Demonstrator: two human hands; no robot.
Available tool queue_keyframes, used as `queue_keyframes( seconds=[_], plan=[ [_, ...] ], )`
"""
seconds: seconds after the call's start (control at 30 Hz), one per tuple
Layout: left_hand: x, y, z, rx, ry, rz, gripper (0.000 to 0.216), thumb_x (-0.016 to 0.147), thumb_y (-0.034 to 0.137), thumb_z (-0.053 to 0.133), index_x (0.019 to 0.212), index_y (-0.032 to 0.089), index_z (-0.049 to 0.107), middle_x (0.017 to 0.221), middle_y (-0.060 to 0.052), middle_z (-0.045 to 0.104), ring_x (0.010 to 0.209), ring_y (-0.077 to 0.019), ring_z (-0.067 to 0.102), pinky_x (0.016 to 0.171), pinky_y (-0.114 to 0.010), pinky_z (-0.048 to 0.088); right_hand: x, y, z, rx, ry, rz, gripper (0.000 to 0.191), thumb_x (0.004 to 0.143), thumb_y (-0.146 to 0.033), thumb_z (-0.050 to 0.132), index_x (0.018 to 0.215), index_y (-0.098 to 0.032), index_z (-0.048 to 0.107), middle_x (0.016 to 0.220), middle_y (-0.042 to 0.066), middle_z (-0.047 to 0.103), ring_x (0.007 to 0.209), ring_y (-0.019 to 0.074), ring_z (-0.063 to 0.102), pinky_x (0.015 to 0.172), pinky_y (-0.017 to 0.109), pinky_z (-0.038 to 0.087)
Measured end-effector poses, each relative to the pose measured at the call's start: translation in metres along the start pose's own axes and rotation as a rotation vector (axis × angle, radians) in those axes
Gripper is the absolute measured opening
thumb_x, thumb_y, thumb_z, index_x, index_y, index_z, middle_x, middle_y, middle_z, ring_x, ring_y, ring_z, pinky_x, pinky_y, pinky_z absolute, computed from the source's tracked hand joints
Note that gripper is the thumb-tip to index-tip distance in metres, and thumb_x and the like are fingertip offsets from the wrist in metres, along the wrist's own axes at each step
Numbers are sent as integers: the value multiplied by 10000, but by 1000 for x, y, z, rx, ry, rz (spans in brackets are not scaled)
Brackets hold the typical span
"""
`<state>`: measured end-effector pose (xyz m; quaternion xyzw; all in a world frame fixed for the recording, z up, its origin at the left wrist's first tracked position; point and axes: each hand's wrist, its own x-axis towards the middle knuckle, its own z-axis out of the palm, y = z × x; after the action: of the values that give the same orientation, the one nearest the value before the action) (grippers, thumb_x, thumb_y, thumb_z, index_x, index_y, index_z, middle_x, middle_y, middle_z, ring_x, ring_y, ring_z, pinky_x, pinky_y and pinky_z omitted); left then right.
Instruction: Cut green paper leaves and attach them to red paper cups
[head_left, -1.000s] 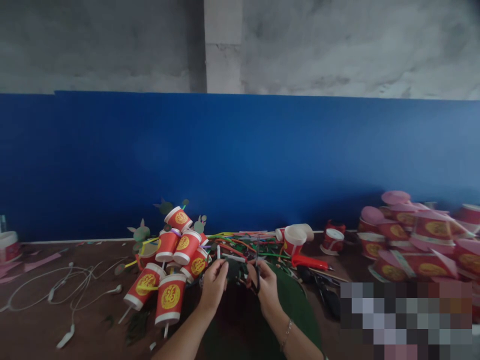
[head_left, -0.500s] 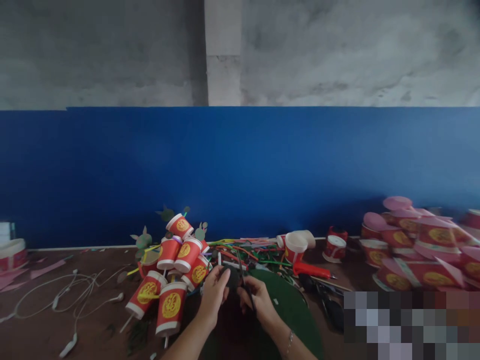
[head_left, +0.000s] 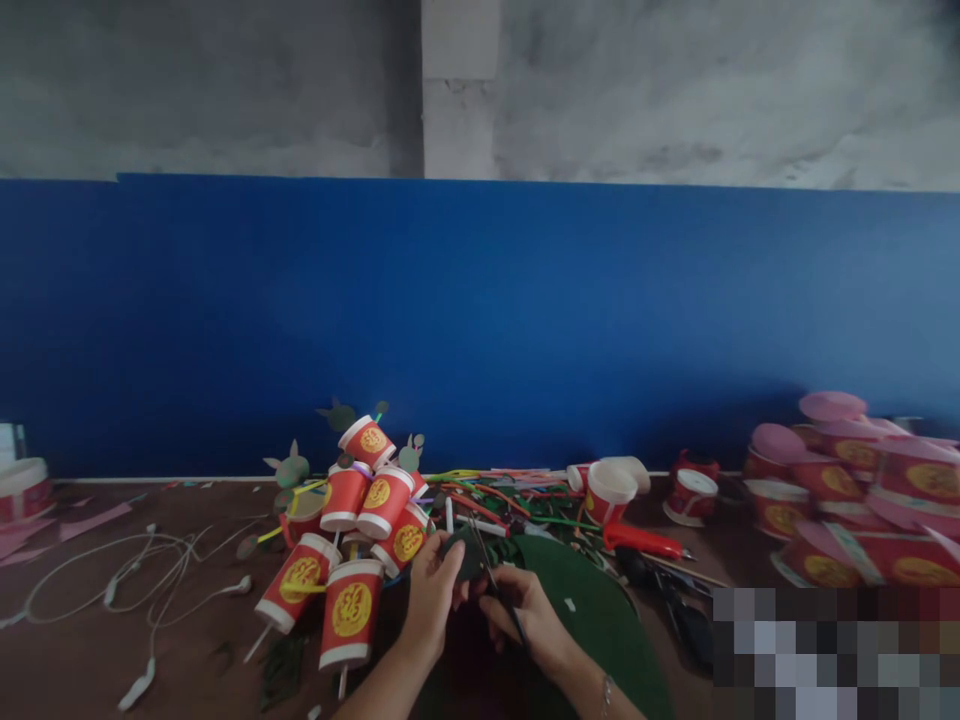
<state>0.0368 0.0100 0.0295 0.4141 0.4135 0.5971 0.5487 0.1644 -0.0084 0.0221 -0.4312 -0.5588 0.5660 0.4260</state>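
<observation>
My left hand (head_left: 433, 588) pinches a small dark green, roundish piece of paper (head_left: 470, 558) between thumb and fingers. In my right hand (head_left: 527, 608) is a pair of scissors (head_left: 491, 580), fingers closed around the handles and blades pointing up beside the paper. How far the blades are parted is hard to see. Beneath my right hand lies a large dark green sheet (head_left: 592, 620) with a curved edge. To the left of my left hand, red paper cups (head_left: 351, 612) with yellow emblems lie piled, several with sticks and green rabbit-shaped cutouts (head_left: 291, 468).
White earphones (head_left: 139, 685) with a tangled cord lie at left. A red hot glue gun (head_left: 643, 540) rests right of the green sheet. Colourful strips (head_left: 480, 495) spread along the blue wall (head_left: 480, 330). More cups with pink paper (head_left: 832, 480) are heaped at right.
The view has tipped down and shifted slightly left. The scissors lean more to the left, and the green paper has turned a little in my left hand.
</observation>
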Motion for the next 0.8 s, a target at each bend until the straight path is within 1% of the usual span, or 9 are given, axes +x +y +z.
queue_keyframes(
  seconds=[0.13,0.27,0.37,0.63,0.8],
  plan=[
    [-4,3,3,-28,-6,-15,321,702,460,621,717,170,485,452,88,466,334,-38,380,328,-137,252,-1,0,-1,3,-22,-23,339,637,-458,668,736,-149,572,475,-57,517,352,68,440,352,188,405],
    [-6,8,5,-44,-4,-23,314,687,447,630,702,175,472,428,95,450,327,-39,368,327,-141,256,-2,-2,-2,-8,-28,-22,346,638,-460,671,749,-145,579,475,-59,508,364,71,447,362,191,416],
    [-6,10,6,-61,11,-25,321,669,446,642,701,181,464,437,100,448,320,-36,360,324,-144,255,-3,-3,-2,-13,-43,-15,338,649,-449,664,758,-141,581,454,-61,504,350,68,437,352,183,401],
    [-6,12,5,-47,-1,-20,329,658,452,649,671,180,463,433,96,441,323,-37,375,326,-144,253,-4,-4,-2,-8,-38,-3,306,659,-429,655,744,-144,580,407,-76,475,312,56,395,334,173,374],
    [-6,12,4,-28,7,-8,326,660,460,642,667,181,475,423,99,438,316,-39,374,324,-146,259,-4,-3,-3,2,-50,-13,311,659,-434,650,742,-142,581,444,-66,493,330,59,414,342,178,384]
  ],
)
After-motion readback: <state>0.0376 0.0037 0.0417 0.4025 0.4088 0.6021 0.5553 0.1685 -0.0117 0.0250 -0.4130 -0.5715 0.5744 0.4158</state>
